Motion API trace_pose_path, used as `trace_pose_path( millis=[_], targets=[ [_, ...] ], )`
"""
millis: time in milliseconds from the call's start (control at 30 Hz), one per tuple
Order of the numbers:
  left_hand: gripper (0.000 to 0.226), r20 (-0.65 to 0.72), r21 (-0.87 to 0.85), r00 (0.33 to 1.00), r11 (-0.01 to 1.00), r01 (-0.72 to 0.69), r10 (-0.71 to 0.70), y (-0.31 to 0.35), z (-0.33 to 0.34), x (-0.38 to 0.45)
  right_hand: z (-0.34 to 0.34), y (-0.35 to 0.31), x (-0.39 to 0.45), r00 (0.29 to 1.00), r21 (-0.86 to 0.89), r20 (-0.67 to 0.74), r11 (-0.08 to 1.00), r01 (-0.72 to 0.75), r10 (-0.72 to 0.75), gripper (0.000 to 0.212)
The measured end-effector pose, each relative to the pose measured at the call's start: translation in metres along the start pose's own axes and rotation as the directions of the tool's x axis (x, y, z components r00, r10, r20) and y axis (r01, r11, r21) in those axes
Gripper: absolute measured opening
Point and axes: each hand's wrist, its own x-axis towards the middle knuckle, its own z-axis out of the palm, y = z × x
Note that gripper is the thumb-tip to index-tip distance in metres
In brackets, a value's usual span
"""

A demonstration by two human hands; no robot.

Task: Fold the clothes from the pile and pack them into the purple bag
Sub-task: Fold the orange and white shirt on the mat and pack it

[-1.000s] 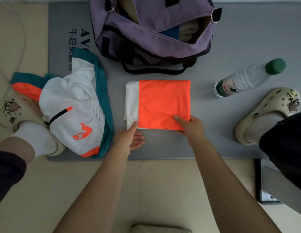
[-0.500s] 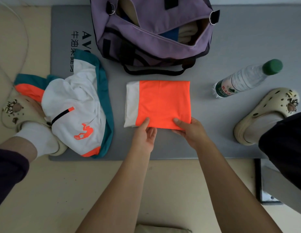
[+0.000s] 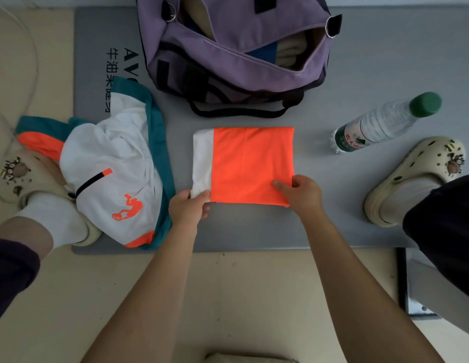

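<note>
The left hand (image 3: 188,211) pinched the near-left corner of the folded orange garment (image 3: 250,166), thumb on top over the white strip and fingers curled beneath, where they were hidden by the cloth. The right hand (image 3: 301,196) gripped the near-right corner the same way, thumb pressed onto the orange face, the other fingertips tucked out of sight under the edge. The garment lay as a neat rectangle in the middle of the grey mat (image 3: 372,61), mostly bright orange with a white band down its left side and a faint vertical crease near the centre. Just beyond it sat the purple bag (image 3: 228,48), its top cut off by the picture's edge, black handles (image 3: 236,112) drooping toward the garment. The bag's mouth gaped open and showed cream and blue fabric inside, though what those pieces were could not be made out. To the left lay the remaining pile (image 3: 115,166): a crumpled white piece with teal and orange trim and an orange logo, partly draped over a cream clog (image 3: 21,179). A water bottle (image 3: 382,121) with a green cap lay tilted at the right, near the other clog (image 3: 416,176).
</note>
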Motion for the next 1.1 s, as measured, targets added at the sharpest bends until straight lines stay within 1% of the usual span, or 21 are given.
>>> trace_pose_path(
  millis=[33,67,133,200,267,300,367,400,433,533,567,633,700,767,800,833,867,933,1000,1033,1100],
  targets=[
    [0.024,-0.040,0.138,0.997,0.988,-0.065,0.071,0.002,0.000,0.003,-0.001,-0.001,0.002,0.998,-0.057,-0.057,0.998,0.009,-0.012,0.035],
    [0.025,-0.079,0.233,0.985,0.964,-0.131,0.153,0.007,0.000,0.006,-0.002,-0.003,0.003,0.995,-0.076,-0.102,0.997,0.016,-0.023,0.036],
    [0.026,-0.138,0.293,0.949,0.927,-0.234,0.283,0.024,0.002,0.011,-0.002,-0.010,0.008,0.986,-0.071,-0.153,0.996,0.054,-0.064,0.036],
    [0.027,-0.155,0.297,0.926,0.910,-0.288,0.343,0.044,0.009,0.019,0.000,-0.019,0.014,0.982,-0.054,-0.168,0.996,0.073,-0.081,0.036],
    [0.033,-0.138,0.312,0.920,0.898,-0.310,0.366,0.064,0.018,0.030,0.002,-0.028,0.022,0.983,-0.061,-0.160,0.995,0.076,-0.085,0.036],
    [0.040,-0.115,0.315,0.921,0.893,-0.321,0.372,0.074,0.021,0.036,0.002,-0.030,0.025,0.984,-0.073,-0.151,0.994,0.081,-0.092,0.035],
    [0.053,-0.063,0.301,0.936,0.901,-0.313,0.346,0.090,0.026,0.048,0.000,-0.031,0.031,0.988,-0.084,-0.116,0.993,0.089,-0.098,0.034],
    [0.052,-0.042,0.274,0.948,0.916,-0.293,0.315,0.096,0.028,0.055,-0.001,-0.029,0.033,0.990,-0.083,-0.096,0.992,0.095,-0.103,0.035],
    [0.047,-0.030,0.223,0.959,0.937,-0.270,0.283,0.100,0.028,0.061,-0.004,-0.027,0.035,0.991,-0.078,-0.078,0.992,0.103,-0.109,0.035],
    [0.016,-0.039,0.042,0.975,0.975,-0.219,0.221,0.103,0.024,0.071,-0.007,-0.020,0.039,0.992,-0.049,-0.045,0.992,0.113,-0.115,0.032],
    [0.010,-0.040,0.009,0.975,0.976,-0.219,0.219,0.102,0.023,0.073,-0.007,-0.019,0.040,0.993,-0.047,-0.041,0.993,0.112,-0.114,0.031],
    [0.011,-0.047,-0.034,0.970,0.970,-0.241,0.239,0.099,0.022,0.074,-0.006,-0.018,0.041,0.992,-0.048,-0.043,0.992,0.116,-0.119,0.032],
    [0.015,-0.117,0.010,0.941,0.948,-0.318,0.317,0.097,0.020,0.072,-0.004,-0.017,0.041,0.990,-0.060,-0.057,0.990,0.128,-0.132,0.032],
    [0.014,-0.232,0.178,0.872,0.900,-0.398,0.432,0.090,0.017,0.065,-0.003,-0.017,0.040,0.989,-0.046,-0.087,0.992,0.115,-0.119,0.030],
    [0.013,-0.264,0.239,0.847,0.882,-0.407,0.462,0.086,0.016,0.060,-0.003,-0.017,0.039,0.989,-0.019,-0.104,0.995,0.101,-0.102,0.034],
    [0.017,-0.257,0.264,0.851,0.880,-0.394,0.458,0.080,0.017,0.055,-0.002,-0.017,0.038,0.988,0.004,-0.124,0.996,0.088,-0.087,0.043],
    [0.026,-0.216,0.285,0.877,0.887,-0.363,0.428,0.074,0.020,0.048,-0.001,-0.018,0.036,0.987,0.007,-0.141,0.997,0.077,-0.075,0.050],
    [0.046,-0.103,0.339,0.931,0.893,-0.297,0.349,0.062,0.027,0.035,0.004,-0.022,0.033,0.985,-0.050,-0.158,0.997,0.055,-0.063,0.054],
    [0.058,-0.025,0.322,0.968,0.919,-0.230,0.251,0.054,0.033,0.030,0.008,-0.026,0.029,0.988,-0.108,-0.152,0.994,-0.006,-0.010,0.059],
    [0.058,0.001,0.292,0.982,0.939,-0.182,0.190,0.054,0.033,0.029,0.008,-0.028,0.028,0.990,-0.128,-0.136,0.990,-0.056,0.038,0.061],
    [0.049,0.077,0.225,0.992,0.968,-0.111,0.096,0.056,0.032,0.027,0.005,-0.031,0.023,0.989,-0.174,-0.057,0.975,-0.141,0.133,0.060]
  ],
)
